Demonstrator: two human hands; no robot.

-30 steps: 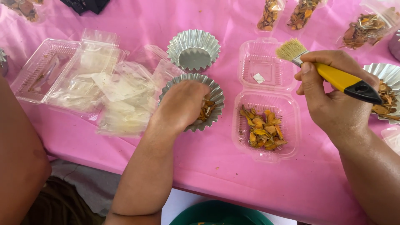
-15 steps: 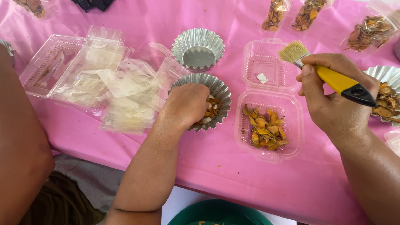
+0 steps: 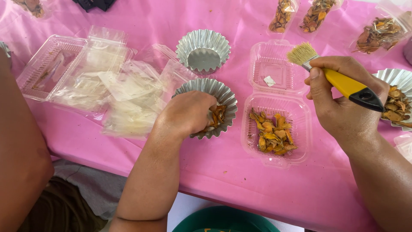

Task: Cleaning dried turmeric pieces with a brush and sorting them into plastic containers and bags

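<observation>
My left hand [image 3: 186, 114] reaches into a fluted metal tin [image 3: 226, 95] that holds dried orange pieces [image 3: 218, 115], fingers curled down on them. My right hand [image 3: 343, 105] grips a brush with a yellow and black handle [image 3: 349, 87], bristles [image 3: 301, 53] pointing up-left above an open clear plastic clamshell box [image 3: 274, 101]. The box's near half holds orange dried slices [image 3: 272, 135]; its far half has one small white scrap [image 3: 269, 80]. A second, empty fluted tin [image 3: 203, 50] sits behind the first.
Several empty clear plastic boxes and bags [image 3: 92, 81] lie piled at the left on the pink tablecloth [image 3: 240, 184]. Bags of dried pieces [image 3: 315, 15] line the far edge. Another tin of dried pieces [image 3: 397, 101] sits far right. A green bowl [image 3: 225, 220] is below the table edge.
My left hand has dug a little deeper into the tin of orange pieces. The right hand with the brush has stayed nearly still.
</observation>
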